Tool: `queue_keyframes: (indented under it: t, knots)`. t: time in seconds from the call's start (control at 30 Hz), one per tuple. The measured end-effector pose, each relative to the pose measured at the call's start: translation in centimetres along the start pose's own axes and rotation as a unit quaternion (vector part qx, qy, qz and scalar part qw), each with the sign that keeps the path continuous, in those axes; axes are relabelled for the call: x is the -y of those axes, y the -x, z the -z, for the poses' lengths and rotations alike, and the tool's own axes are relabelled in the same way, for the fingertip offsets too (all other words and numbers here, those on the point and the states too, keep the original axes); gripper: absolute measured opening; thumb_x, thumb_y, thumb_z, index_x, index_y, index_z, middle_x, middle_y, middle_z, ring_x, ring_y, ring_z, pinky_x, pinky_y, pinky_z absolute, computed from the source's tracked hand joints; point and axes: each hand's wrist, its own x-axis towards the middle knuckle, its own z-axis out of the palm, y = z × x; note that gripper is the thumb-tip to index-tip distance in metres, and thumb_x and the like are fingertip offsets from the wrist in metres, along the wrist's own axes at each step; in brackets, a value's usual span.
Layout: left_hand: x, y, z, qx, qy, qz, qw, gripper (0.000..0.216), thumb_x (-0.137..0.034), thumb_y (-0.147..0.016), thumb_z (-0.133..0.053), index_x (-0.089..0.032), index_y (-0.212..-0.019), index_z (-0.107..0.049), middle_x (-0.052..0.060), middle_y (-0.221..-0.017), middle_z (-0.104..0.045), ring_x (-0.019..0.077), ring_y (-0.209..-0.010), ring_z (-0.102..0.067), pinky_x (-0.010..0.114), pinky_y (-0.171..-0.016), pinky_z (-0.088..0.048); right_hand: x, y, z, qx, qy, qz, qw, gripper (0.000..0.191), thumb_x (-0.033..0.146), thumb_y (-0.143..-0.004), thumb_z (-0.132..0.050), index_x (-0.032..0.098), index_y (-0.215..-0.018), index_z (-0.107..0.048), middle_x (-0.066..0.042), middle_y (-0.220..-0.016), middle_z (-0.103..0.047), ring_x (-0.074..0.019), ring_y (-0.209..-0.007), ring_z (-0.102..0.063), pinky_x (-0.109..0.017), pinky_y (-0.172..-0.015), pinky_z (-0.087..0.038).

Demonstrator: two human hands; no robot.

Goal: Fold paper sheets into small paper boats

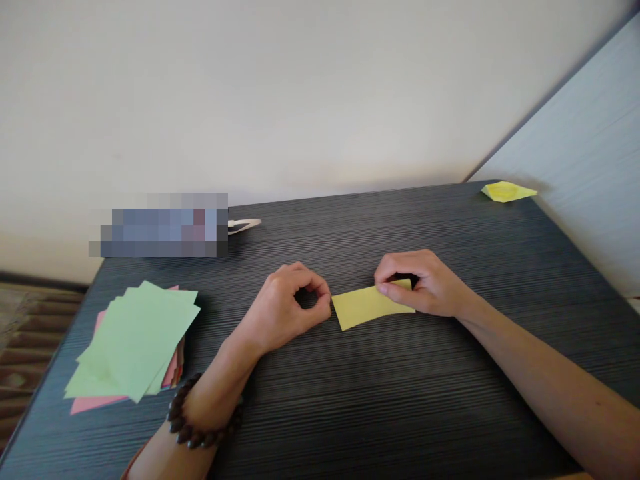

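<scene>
A strip of yellow paper (367, 305), apparently folded, lies low over the dark table. My right hand (430, 283) pinches its right part, the thumb on top near the upper edge and the fingers curled round. At the strip's left end, the thumb and forefinger of my left hand (287, 303) are closed together in a ring. Their tips meet right beside the paper's left edge; whether a bit of it is between them I cannot tell. A bracelet of dark beads (193, 427) circles my left wrist.
Left of my left arm lies a stack of coloured paper (143, 340), green sheets over pink ones. A blurred-out object (163, 230) with a white cable (245, 225) sits by the wall. A folded yellow paper piece (507, 192) rests at the table's (320, 413) far right corner.
</scene>
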Motion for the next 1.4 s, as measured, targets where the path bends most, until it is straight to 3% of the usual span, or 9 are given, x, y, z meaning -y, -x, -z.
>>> queue_keyframes:
  t: [0.17, 0.3, 0.5, 0.73, 1.0, 1.2, 1.3, 1.4]
  knots:
    - [0.4, 0.0, 0.7, 0.018, 0.006, 0.02, 1.0, 0.008, -0.019, -0.077, -0.057, -0.019, -0.076, -0.065, 0.0, -0.076, -0.065, 0.0147, -0.073, -0.057, 0.029, -0.073, -0.043, -0.3, 0.1, 0.0, -0.009, 0.006, -0.019, 1.0, 0.01, 0.022, -0.083, -0.056, 0.017, -0.075, -0.059, 0.001, -0.068, -0.061, -0.0098, -0.061, -0.054, -0.023, -0.061, -0.04]
    - [-0.7, 0.0, 0.3, 0.025, 0.015, -0.009, 1.0, 0.015, -0.021, -0.083, -0.052, -0.019, -0.09, -0.066, 0.002, -0.085, -0.067, 0.0157, -0.08, -0.058, 0.032, -0.078, -0.041, 0.5, -0.2, -1.2, -0.008, 0.043, 0.001, 0.999, 0.007, 0.021, -0.083, -0.056, 0.018, -0.078, -0.059, 0.001, -0.07, -0.063, -0.0101, -0.064, -0.056, -0.023, -0.065, -0.041]
    - [-1.5, 0.0, -1.2, 0.02, 0.016, -0.054, 0.998, 0.013, -0.02, -0.084, -0.054, -0.019, -0.079, -0.066, -0.001, -0.075, -0.068, 0.014, -0.072, -0.058, 0.031, -0.074, -0.04, 1.2, -0.3, -2.4, -0.04, 0.061, 0.027, 0.997, 0.007, 0.018, -0.083, -0.053, 0.019, -0.077, -0.057, 0.0, -0.07, -0.062, -0.0112, -0.063, -0.054, -0.026, -0.065, -0.04]
    - [-0.6, -0.1, -0.3, -0.028, 0.043, -0.01, 0.999, 0.015, -0.021, -0.082, -0.056, -0.019, -0.075, -0.068, 0.002, -0.075, -0.069, 0.0153, -0.072, -0.059, 0.028, -0.071, -0.045, 0.8, -0.2, -1.1, -0.031, 0.082, -0.012, 0.996, 0.009, 0.018, -0.08, -0.052, 0.019, -0.07, -0.052, 0.003, -0.062, -0.054, -0.0096, -0.057, -0.048, -0.024, -0.06, -0.037]
    - [-0.5, -0.1, -0.3, -0.016, 0.042, -0.006, 0.999, 0.014, -0.022, -0.081, -0.058, -0.019, -0.074, -0.07, 0.001, -0.073, -0.069, 0.0164, -0.073, -0.059, 0.03, -0.071, -0.045, 0.3, 0.0, -0.5, 0.021, 0.086, -0.008, 0.996, 0.007, 0.017, -0.077, -0.052, 0.019, -0.07, -0.053, 0.003, -0.063, -0.054, -0.0098, -0.057, -0.048, -0.023, -0.058, -0.037]
    - [0.0, 0.0, 0.4, -0.059, 0.045, 0.036, 0.997, 0.015, -0.023, -0.081, -0.057, -0.017, -0.074, -0.069, 0.002, -0.075, -0.068, 0.0155, -0.071, -0.059, 0.029, -0.069, -0.044, -0.2, 0.1, 0.3, -0.013, 0.085, -0.031, 0.996, 0.01, 0.011, -0.074, -0.05, 0.018, -0.071, -0.056, 0.002, -0.066, -0.059, -0.0104, -0.058, -0.051, -0.024, -0.06, -0.039]
    - [-0.1, 0.0, 0.2, -0.053, 0.037, 0.035, 0.997, 0.015, -0.024, -0.081, -0.058, -0.019, -0.073, -0.07, 0.001, -0.073, -0.069, 0.0158, -0.072, -0.059, 0.03, -0.07, -0.044, -0.1, 0.0, 0.1, -0.015, 0.071, -0.048, 0.996, 0.008, 0.015, -0.078, -0.052, 0.018, -0.078, -0.06, 0.001, -0.069, -0.062, -0.0114, -0.06, -0.053, -0.024, -0.061, -0.04]
    - [-0.4, -0.2, -0.2, -0.052, 0.034, 0.05, 0.997, 0.015, -0.025, -0.08, -0.059, -0.02, -0.072, -0.07, 0.001, -0.073, -0.07, 0.016, -0.071, -0.059, 0.03, -0.069, -0.043, 0.4, -0.2, -0.3, -0.008, 0.025, -0.057, 0.998, 0.019, 0.02, -0.085, -0.046, 0.017, -0.095, -0.062, -0.003, -0.084, -0.066, -0.0141, -0.072, -0.057, -0.027, -0.068, -0.042]
